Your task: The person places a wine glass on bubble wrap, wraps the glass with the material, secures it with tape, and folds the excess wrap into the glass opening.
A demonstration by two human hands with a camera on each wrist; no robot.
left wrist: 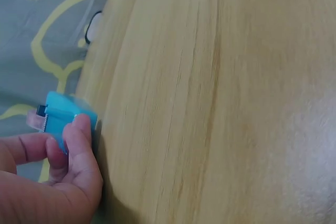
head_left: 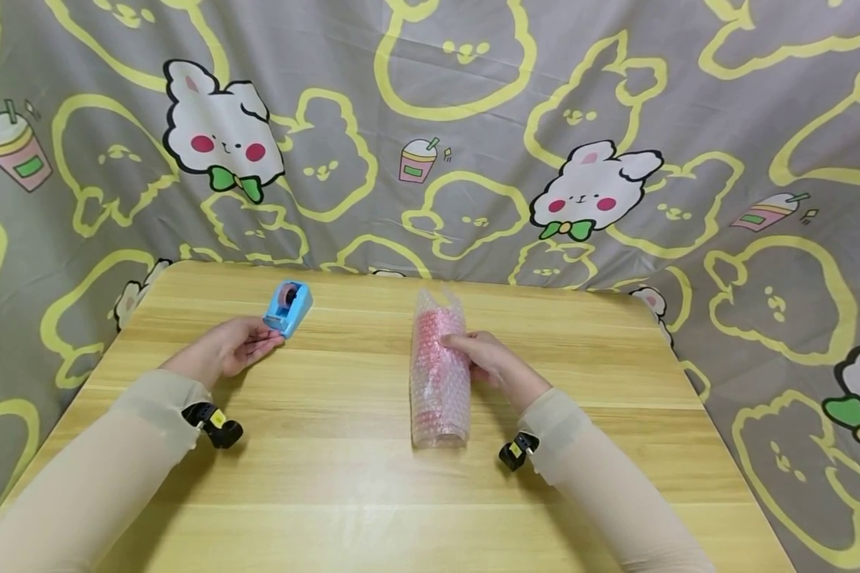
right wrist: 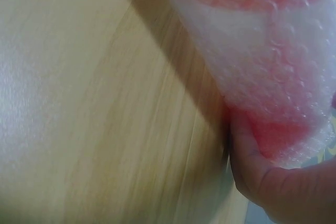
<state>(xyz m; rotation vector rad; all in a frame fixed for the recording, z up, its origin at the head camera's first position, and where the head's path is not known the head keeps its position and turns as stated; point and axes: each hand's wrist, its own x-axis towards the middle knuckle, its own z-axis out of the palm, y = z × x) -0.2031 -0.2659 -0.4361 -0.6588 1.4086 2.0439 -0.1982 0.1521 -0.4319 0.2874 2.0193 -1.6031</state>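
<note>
At the left, a small light-blue tape dispenser [head_left: 295,312] with a roll of tape in it is at the fingertips of my left hand [head_left: 238,346]. The left wrist view has the fingers and thumb pinching the lower end of the dispenser [left wrist: 68,115]. My right hand [head_left: 493,360] grips a roll of bubble wrap [head_left: 439,390] from its right side, thumb on top. Something pink and white shows through the wrap; its kind cannot be made out. In the right wrist view, fingers reach under the wrapped bundle [right wrist: 262,72] and are partly hidden.
Both hands work over a light wooden table [head_left: 358,493]. A grey curtain [head_left: 373,207] with yellow outlines and cartoon rabbits hangs along its back and sides. A black wrist camera [head_left: 218,427] sits on the left sleeve, another camera [head_left: 518,451] on the right.
</note>
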